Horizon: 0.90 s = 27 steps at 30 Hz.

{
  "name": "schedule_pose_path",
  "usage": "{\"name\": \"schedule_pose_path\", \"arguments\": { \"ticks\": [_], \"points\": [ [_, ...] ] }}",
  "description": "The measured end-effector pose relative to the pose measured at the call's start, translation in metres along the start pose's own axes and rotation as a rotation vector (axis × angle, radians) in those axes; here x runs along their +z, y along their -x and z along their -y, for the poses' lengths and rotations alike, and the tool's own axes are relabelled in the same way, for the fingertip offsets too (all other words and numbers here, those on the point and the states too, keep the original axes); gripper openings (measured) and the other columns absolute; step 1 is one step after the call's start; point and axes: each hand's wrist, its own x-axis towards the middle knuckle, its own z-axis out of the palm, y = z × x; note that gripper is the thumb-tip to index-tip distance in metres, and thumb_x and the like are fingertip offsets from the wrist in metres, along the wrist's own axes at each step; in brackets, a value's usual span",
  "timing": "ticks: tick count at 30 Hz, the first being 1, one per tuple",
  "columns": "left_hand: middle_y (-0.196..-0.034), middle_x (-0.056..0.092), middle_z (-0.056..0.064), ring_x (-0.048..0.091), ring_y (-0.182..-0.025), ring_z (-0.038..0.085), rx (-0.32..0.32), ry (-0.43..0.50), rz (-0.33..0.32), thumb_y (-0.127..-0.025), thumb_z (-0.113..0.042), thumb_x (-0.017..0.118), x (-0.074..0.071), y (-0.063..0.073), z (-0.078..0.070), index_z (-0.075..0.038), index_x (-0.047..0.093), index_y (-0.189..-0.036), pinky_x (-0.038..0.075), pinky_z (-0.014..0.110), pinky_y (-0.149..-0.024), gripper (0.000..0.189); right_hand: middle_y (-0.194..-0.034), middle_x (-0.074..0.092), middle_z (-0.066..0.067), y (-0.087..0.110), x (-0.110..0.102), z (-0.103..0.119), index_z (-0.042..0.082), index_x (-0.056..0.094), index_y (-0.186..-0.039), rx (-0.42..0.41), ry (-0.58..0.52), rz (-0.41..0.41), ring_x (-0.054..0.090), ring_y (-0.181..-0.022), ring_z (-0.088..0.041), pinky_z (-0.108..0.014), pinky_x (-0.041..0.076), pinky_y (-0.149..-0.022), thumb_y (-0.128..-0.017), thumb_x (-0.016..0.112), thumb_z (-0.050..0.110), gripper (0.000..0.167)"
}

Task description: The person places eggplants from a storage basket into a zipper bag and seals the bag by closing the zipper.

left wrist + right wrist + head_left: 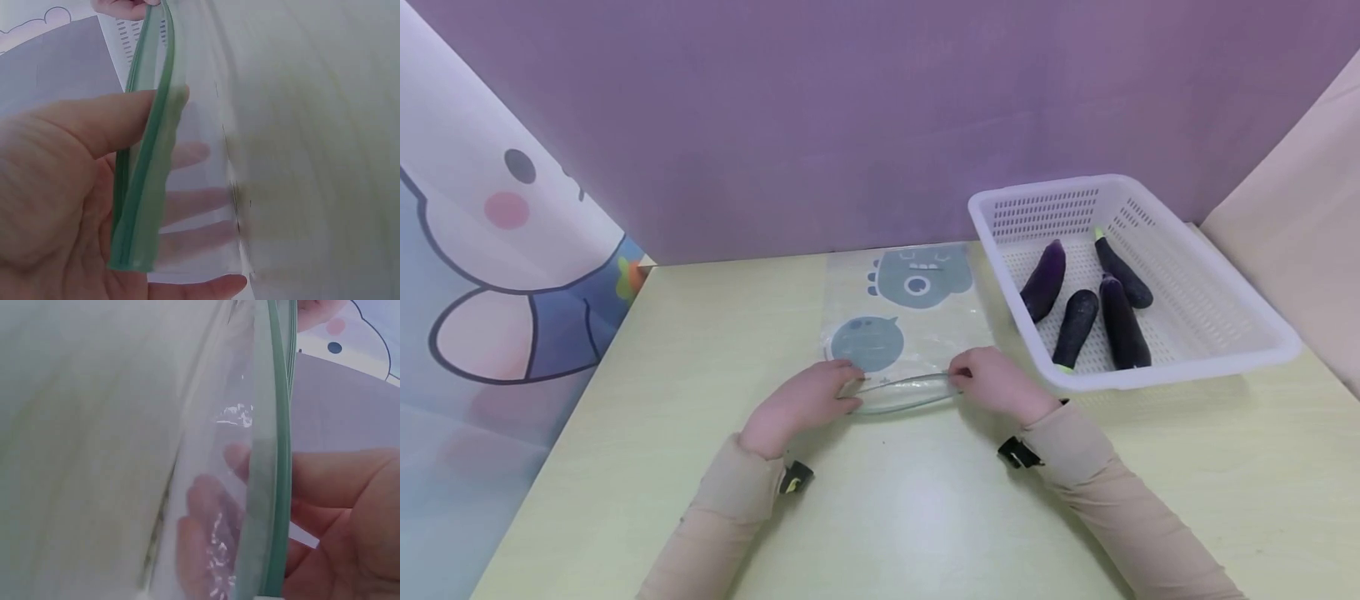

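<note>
A clear zip bag [917, 333] with blue-grey cartoon prints lies on the table, its mouth toward me. The two green-edged lips stand apart in a narrow gap. My left hand [808, 400] holds the left end of the mouth. In the left wrist view its thumb crosses behind the near green zip strip [153, 131], and the other fingers show through the plastic. At the right end my right hand [1000, 385] grips the bag with thumb and fingers. Some of its fingers are seen through the plastic beside the green strip [282, 444] in the right wrist view.
Right of the bag stands a white plastic basket [1150, 378] with slotted sides. Several dark eggplants [1122, 325] lie inside it. The pale wooden table [880, 508] meets a purple backdrop [820, 125] behind, and a cartoon-printed sheet [490, 333] hangs at the left.
</note>
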Motion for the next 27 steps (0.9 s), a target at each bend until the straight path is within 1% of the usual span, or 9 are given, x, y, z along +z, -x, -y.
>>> {"name": "schedule_pose_path", "arguments": {
  "ticks": [2,6,11,16,18,20,22,25,27],
  "points": [
    [-0.141,0.046,0.019,0.042,-0.131,0.035,-0.004,0.010,-0.006,-0.088,-0.020,0.065,0.000,0.000,-0.001,-0.001,0.046,-0.136,0.032,0.047,-0.111,0.055,-0.077,0.065,-0.004,0.000,0.000,-0.001,0.004,0.069,-0.081,0.016,-0.020,-0.021,0.051,-0.067,-0.012,-0.031,0.048,-0.069,-0.089,0.058,0.006,0.014],
    [-0.143,0.043,0.018,0.039,-0.133,0.036,-0.005,0.021,-0.017,-0.085,-0.019,0.070,-0.001,-0.001,-0.001,-0.001,0.041,-0.140,0.031,0.047,-0.111,0.065,-0.072,0.060,-0.002,-0.001,0.000,-0.002,0.003,0.068,-0.081,0.031,-0.045,-0.046,0.048,-0.065,-0.013,-0.028,0.044,-0.066,-0.090,0.057,0.006,0.015],
    [-0.142,0.045,0.019,0.041,-0.132,0.036,0.007,0.011,-0.025,-0.083,-0.019,0.072,-0.001,0.000,-0.001,-0.001,0.042,-0.139,0.032,0.046,-0.111,0.066,-0.065,0.053,0.000,-0.003,-0.001,-0.003,0.002,0.066,-0.079,0.033,-0.084,-0.089,0.044,-0.061,-0.011,-0.025,0.039,-0.061,-0.090,0.056,0.007,0.015],
    [-0.142,0.043,0.021,0.039,-0.133,0.038,0.003,0.024,-0.036,-0.082,-0.020,0.072,-0.004,0.001,0.001,-0.002,0.043,-0.139,0.030,0.049,-0.111,0.067,-0.063,0.050,0.000,-0.004,-0.001,-0.003,0.000,0.064,-0.079,0.067,-0.181,-0.148,0.043,-0.059,-0.012,-0.025,0.037,-0.057,-0.091,0.056,0.006,0.016],
    [-0.145,0.038,0.023,0.036,-0.135,0.039,-0.017,0.039,-0.053,-0.082,-0.021,0.072,-0.005,0.001,0.003,-0.003,0.042,-0.140,0.030,0.050,-0.111,0.067,-0.064,0.050,-0.001,-0.005,-0.001,-0.003,-0.001,0.064,-0.080,0.082,-0.225,-0.172,0.042,-0.059,-0.012,-0.025,0.037,-0.057,-0.092,0.055,0.006,0.016],
    [-0.148,0.031,0.025,0.032,-0.136,0.042,-0.050,0.059,-0.096,-0.082,-0.022,0.073,-0.006,0.000,0.004,-0.005,0.041,-0.141,0.031,0.053,-0.110,0.069,-0.065,0.051,-0.002,-0.006,-0.001,-0.004,-0.002,0.064,-0.081,0.093,-0.250,-0.199,0.042,-0.059,-0.013,-0.025,0.037,-0.057,-0.092,0.055,0.006,0.016],
    [-0.150,0.024,0.027,0.030,-0.135,0.044,-0.096,0.103,-0.170,-0.081,-0.023,0.074,-0.008,0.000,0.006,-0.007,0.043,-0.140,0.034,0.055,-0.107,0.069,-0.067,0.053,-0.003,-0.006,-0.002,-0.005,-0.002,0.064,-0.082,0.100,-0.262,-0.223,0.043,-0.060,-0.013,-0.025,0.037,-0.057,-0.092,0.056,0.007,0.016],
    [-0.145,0.024,0.029,0.035,-0.129,0.044,-0.174,0.236,-0.302,-0.079,-0.020,0.076,-0.011,-0.002,0.008,-0.005,0.045,-0.137,0.038,0.056,-0.103,0.068,-0.068,0.055,-0.004,-0.007,-0.003,-0.004,-0.003,0.065,-0.083,0.106,-0.271,-0.245,0.043,-0.059,-0.013,-0.025,0.038,-0.057,-0.092,0.056,0.009,0.017],
    [-0.139,0.027,0.028,0.039,-0.124,0.042,-0.221,0.358,-0.367,-0.079,-0.018,0.076,-0.013,-0.003,0.009,-0.001,0.045,-0.134,0.041,0.053,-0.102,0.065,-0.067,0.055,-0.004,-0.007,-0.004,-0.004,-0.003,0.064,-0.083,0.108,-0.287,-0.249,0.043,-0.059,-0.013,-0.024,0.037,-0.056,-0.093,0.056,0.009,0.018]
  ]
}}
